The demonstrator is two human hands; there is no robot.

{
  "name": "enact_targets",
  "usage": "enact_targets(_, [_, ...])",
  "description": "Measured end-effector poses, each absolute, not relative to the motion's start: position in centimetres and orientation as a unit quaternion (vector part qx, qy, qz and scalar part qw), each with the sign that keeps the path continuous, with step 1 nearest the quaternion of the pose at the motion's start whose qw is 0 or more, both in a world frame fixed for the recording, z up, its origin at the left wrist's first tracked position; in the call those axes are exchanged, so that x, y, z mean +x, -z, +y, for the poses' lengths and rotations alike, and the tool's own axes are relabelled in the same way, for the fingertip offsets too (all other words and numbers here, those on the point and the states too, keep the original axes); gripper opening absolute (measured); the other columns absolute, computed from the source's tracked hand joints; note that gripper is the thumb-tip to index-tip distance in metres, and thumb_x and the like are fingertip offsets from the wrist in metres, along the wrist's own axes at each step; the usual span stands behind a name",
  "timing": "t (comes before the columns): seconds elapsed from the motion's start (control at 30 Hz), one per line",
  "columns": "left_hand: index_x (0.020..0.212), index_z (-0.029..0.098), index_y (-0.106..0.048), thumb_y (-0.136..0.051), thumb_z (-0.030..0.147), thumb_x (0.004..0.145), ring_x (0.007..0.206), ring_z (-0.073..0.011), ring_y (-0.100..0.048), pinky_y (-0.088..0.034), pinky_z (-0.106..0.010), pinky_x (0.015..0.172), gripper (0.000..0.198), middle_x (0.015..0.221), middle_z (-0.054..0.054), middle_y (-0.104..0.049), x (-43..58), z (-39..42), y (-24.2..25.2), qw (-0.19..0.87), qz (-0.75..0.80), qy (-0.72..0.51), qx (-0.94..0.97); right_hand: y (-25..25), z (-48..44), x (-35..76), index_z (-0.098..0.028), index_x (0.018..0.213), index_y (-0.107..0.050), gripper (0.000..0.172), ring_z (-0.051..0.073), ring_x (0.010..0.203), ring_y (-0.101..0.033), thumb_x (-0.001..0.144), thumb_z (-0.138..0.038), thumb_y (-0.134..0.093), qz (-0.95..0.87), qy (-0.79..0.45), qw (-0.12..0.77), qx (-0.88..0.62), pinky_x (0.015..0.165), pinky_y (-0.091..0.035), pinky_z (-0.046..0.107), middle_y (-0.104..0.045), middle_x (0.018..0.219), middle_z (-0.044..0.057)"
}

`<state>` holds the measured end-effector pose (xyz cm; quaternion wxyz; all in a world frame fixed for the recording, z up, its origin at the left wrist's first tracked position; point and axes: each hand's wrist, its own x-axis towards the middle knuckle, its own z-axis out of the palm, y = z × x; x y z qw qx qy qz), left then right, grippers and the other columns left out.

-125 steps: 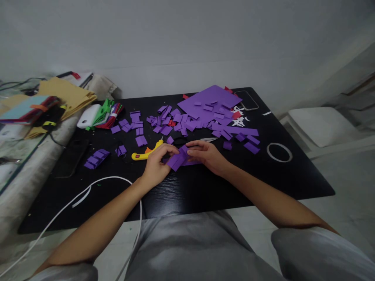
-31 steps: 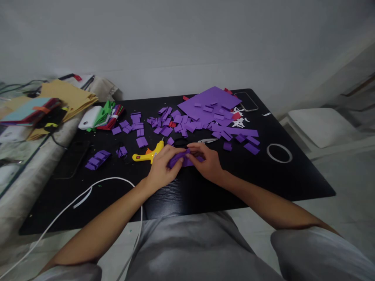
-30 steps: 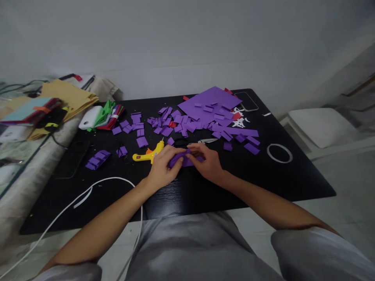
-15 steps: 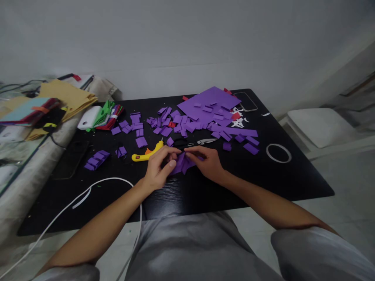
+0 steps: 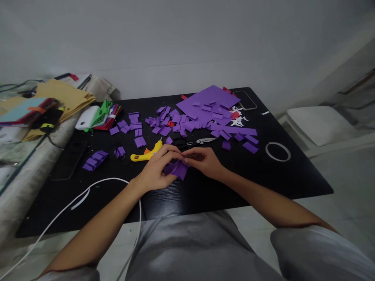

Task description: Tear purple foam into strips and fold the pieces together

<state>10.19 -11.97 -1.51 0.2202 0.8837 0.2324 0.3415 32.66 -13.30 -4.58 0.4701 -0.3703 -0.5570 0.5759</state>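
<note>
A folded purple piece (image 5: pixel 179 170) is held between both hands near the front middle of the black table. My left hand (image 5: pixel 159 168) curls around its left side, with the fingers over the top and the thumb partly hidden. From the right, my right hand (image 5: pixel 205 160) pinches its upper edge with thumb and index finger. A yellow glue gun (image 5: pixel 145 156) lies just left of my left hand. Behind the hands are scissors (image 5: pixel 202 142), their handles partly hidden. Many cut purple pieces (image 5: pixel 178 121) lie scattered farther back.
On the black table (image 5: pixel 293 179) are a large purple sheet (image 5: pixel 211 97), white scraps (image 5: pixel 238 119), a white ring (image 5: pixel 278 152) and a bundle of coloured strips (image 5: pixel 107 117). A white cable (image 5: pixel 58 212) loops at the left. Envelopes (image 5: pixel 63 95) sit beyond it.
The purple piece has been lifted and turned, its spread folds now gathered between the hands. My left fingers have closed over it. The camera view has shifted slightly.
</note>
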Motion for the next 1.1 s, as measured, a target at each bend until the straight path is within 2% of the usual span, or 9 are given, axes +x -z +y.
enact_targets(0.27, [0.115,0.021,-0.063,-0.069,0.008,0.089,0.096,-0.0189,-0.064,-0.057,-0.033,0.082,0.030,0.111,-0.009,-0.064,10.5,-12.0,1.7,0.184,0.253,-0.371,0.874,4.3,-13.5,32.6,-0.020,0.103,-0.083,0.027,0.018,0.091,-0.078,0.080,-0.034,-0.088,-0.556,-0.575,0.479,-0.360,0.093,-0.062,0.034,-0.083,0.098,0.005])
enact_targets(0.47, [0.114,0.020,-0.063,-0.069,0.010,0.090,0.096,-0.0194,-0.069,-0.058,-0.031,0.083,0.027,0.106,-0.008,-0.070,10.5,-12.0,1.8,0.179,0.258,-0.372,0.873,4.2,-13.6,32.5,-0.021,0.095,-0.084,0.022,0.020,0.087,-0.079,0.079,-0.036,-0.090,-0.563,-0.534,0.498,-0.388,0.088,-0.063,0.034,-0.083,0.093,0.004])
enact_targets(0.57, [0.114,0.019,-0.064,-0.070,0.010,0.091,0.089,-0.0170,-0.072,-0.058,-0.028,0.080,0.026,0.101,-0.005,-0.074,10.4,-12.0,2.0,0.173,0.272,-0.368,0.872,4.1,-13.6,32.5,-0.022,0.094,-0.085,0.020,0.021,0.089,-0.079,0.079,-0.036,-0.089,-0.566,-0.529,0.500,-0.386,0.090,-0.063,0.035,-0.084,0.094,0.004])
enact_targets(0.8, [0.109,0.019,-0.070,-0.073,0.016,0.093,0.081,-0.0146,-0.075,-0.059,-0.024,0.075,0.016,0.093,-0.004,-0.079,10.5,-12.4,2.1,0.165,0.292,-0.406,0.850,3.5,-13.4,32.7,-0.021,0.097,-0.084,0.031,0.019,0.088,-0.078,0.077,-0.042,-0.091,-0.527,-0.580,0.494,-0.375,0.089,-0.063,0.034,-0.083,0.094,0.004])
enact_targets(1.1, [0.108,0.020,-0.072,-0.072,0.019,0.094,0.078,-0.0146,-0.076,-0.060,-0.023,0.074,0.014,0.090,-0.003,-0.080,10.4,-12.7,1.8,0.144,0.279,-0.416,0.854,2.8,-13.3,33.0,-0.018,0.086,-0.081,0.037,0.016,0.074,-0.070,0.080,-0.054,-0.087,-0.570,-0.571,0.447,-0.386,0.074,-0.058,0.030,-0.078,0.081,0.003])
